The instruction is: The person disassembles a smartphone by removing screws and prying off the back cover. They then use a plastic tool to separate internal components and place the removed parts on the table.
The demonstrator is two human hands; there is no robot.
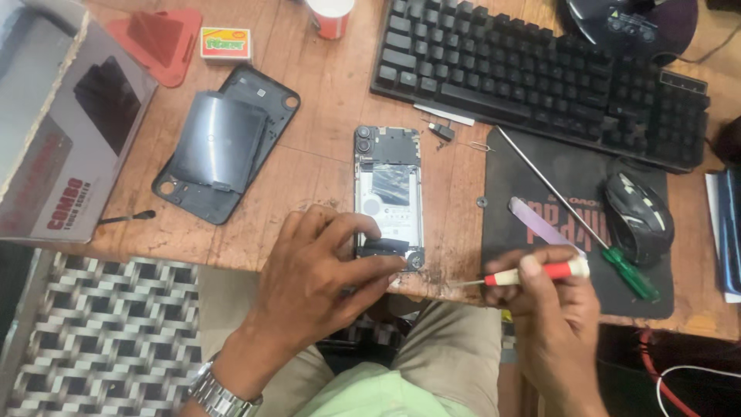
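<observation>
Pinching opened phone (388, 193) btm edge w/ left hand (320, 270); right hand (552, 297) gripping screwdriver (532, 273) beside.

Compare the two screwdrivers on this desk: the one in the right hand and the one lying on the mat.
The red-and-white screwdriver is held in the right hand, tip toward the opened phone; the green-handled screwdriver lies untouched across the black mat. The green one has a much longer shaft. Both have slim metal shafts.
</observation>
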